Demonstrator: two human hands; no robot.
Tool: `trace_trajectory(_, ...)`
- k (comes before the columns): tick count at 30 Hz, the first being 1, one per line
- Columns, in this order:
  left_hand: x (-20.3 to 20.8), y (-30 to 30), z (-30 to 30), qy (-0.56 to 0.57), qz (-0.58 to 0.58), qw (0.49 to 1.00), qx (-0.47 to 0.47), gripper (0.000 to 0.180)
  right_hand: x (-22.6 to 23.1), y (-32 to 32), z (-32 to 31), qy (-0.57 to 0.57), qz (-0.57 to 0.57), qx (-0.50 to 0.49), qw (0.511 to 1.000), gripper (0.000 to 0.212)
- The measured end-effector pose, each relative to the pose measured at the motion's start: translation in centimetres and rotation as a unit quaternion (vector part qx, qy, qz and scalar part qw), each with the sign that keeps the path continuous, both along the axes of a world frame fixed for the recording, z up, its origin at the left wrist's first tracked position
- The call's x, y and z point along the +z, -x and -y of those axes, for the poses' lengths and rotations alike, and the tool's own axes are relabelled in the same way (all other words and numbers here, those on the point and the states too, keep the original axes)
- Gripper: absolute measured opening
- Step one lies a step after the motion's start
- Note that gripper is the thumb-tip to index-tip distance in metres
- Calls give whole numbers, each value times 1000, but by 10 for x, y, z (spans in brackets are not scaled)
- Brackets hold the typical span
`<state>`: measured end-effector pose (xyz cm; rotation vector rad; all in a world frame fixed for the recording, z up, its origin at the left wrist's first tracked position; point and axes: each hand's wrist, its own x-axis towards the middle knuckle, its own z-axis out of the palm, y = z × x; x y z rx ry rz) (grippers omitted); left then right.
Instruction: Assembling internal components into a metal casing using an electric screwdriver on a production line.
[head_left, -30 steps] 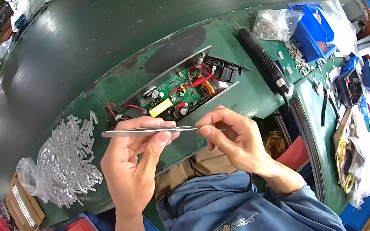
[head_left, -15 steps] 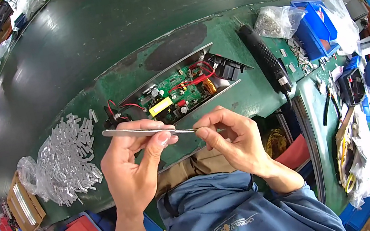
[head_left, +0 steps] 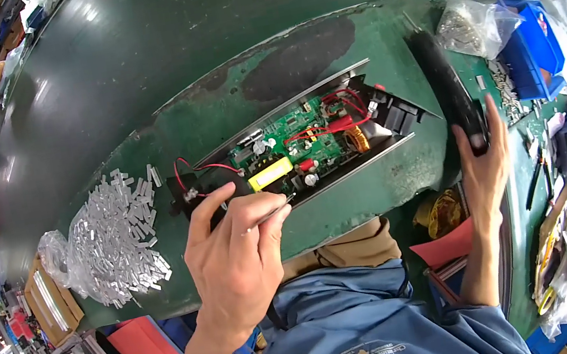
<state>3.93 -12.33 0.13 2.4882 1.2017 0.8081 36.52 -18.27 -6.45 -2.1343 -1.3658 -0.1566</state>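
Observation:
My left hand (head_left: pixel 241 256) is closed on slim metal tweezers (head_left: pixel 266 219), their tip just off the near edge of an open metal housing. Whether the tip holds anything is too small to tell. Inside that housing (head_left: pixel 316 190) sits a green circuit board (head_left: pixel 307 139) with a yellow block (head_left: pixel 271 174), red wires and a copper coil. My right hand (head_left: pixel 483 168) is at the near end of a black electric screwdriver (head_left: pixel 449 83) lying on the bench. Its thumb and fingers are stretched apart along the two sides of the tool; firm contact cannot be made out.
Left of the housing lies a heap of small silvery tubes (head_left: pixel 116 240) beside a clear bag, with a cardboard box (head_left: pixel 48 302) nearby. A black part with red wires (head_left: pixel 188 194) adjoins the housing. At right are a bag of small parts (head_left: pixel 473 26), a blue bin (head_left: pixel 531 54) and pliers (head_left: pixel 538 177).
My right hand has left the tweezers' tip and moved right to the screwdriver, its fingers spreading. My left hand has turned the tweezers toward the housing. The whole view has shifted slightly.

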Motion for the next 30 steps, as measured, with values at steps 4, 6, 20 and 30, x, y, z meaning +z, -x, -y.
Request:
trace_trajectory(4, 1, 0, -2, 5, -29, 1000, 9, 18, 1, 21, 62, 121, -146, -25, 982, 68)
trace_trajectory(6, 1, -2, -3, 5, -45, 999, 12, 18, 0, 44, 98, 96, -378, -53, 919, 63)
trace_trajectory(20, -2, -1, -4, 21, -95, 995, 26, 19, -21, 126, 151, 256, -603, 229, 720, 51)
trace_trajectory(30, -3, -2, -3, 30, -111, 993, 33, 18, -25, 125, 149, 281, -622, 218, 698, 63)
